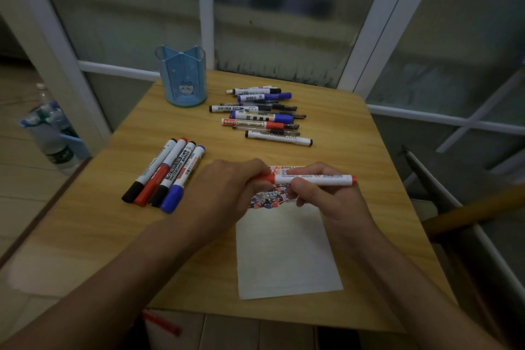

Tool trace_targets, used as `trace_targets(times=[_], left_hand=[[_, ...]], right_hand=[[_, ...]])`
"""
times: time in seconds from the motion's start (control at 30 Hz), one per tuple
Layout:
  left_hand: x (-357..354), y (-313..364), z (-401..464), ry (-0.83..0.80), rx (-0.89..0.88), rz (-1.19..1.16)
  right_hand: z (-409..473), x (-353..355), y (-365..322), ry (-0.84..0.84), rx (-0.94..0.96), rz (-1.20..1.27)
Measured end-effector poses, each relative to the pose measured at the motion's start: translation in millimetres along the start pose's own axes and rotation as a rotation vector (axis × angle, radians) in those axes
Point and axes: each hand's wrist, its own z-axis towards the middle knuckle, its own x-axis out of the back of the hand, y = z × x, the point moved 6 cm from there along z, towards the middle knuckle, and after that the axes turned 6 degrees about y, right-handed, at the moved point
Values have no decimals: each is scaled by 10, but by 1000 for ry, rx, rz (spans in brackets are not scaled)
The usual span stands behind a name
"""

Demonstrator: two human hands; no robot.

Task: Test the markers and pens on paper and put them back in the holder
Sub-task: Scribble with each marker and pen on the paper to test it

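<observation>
Over the scribbled paper (287,250) on the table (355,128), both hands grip a red whiteboard marker (312,179) — left hand (227,187) on the cap, right hand (321,196) on the barrel — best pulled straight apart.

Red marker (312,179) cap end hidden inside left hand (227,187)

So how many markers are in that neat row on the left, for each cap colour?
Black caps: 2
Red cap: 1
Blue cap: 1
Total: 4 markers in the row
</observation>
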Motion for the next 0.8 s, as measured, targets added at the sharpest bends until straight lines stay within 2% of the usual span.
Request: trace_targets(times=[0.37,0.43,0.5,0.6,0.7,0.8], left_hand=[[-32,11,-64,39,18,-71],[-49,4,-57,-10,45,-99],[-91,-38,-45,-142,64,-96],[-82,-87,-47,-253,14,21],[-35,-49,-65,-204,-30,69],[-24,-6,-78,-112,2,35]], right_hand=[[-23,-26,-81,-41,47,-16],[-16,-27,-103,-58,54,-25],[-8,-57,-89,-95,56,-98],[26,-119,-6,-114,27,-219],[75,-155,-22,-75,9,-235],[93,-245,-29,-76,42,-287]])
